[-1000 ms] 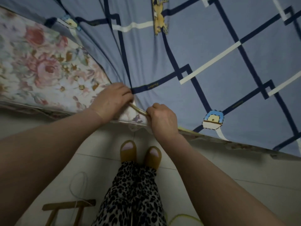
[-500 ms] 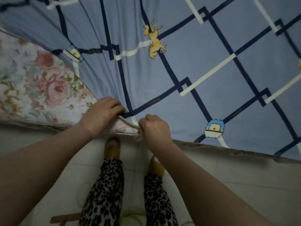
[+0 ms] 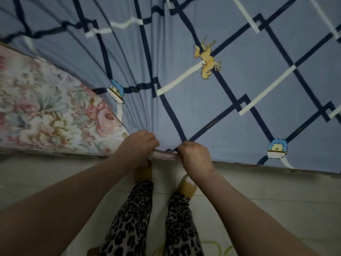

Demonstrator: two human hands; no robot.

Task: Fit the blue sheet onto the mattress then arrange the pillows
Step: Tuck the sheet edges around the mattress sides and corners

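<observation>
Gripping blue sheet edge, both hands

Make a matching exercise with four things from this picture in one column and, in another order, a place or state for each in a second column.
Things:
1. blue sheet
2. floral mattress
3. left hand
4. yellow slippers

Places or states:
A. on the feet, on the floor
B. uncovered on the left side
C. stretched, with folds running to the hands
D. grips the sheet's edge beside the right hand

Pairs: 1-C, 2-B, 3-D, 4-A
</observation>
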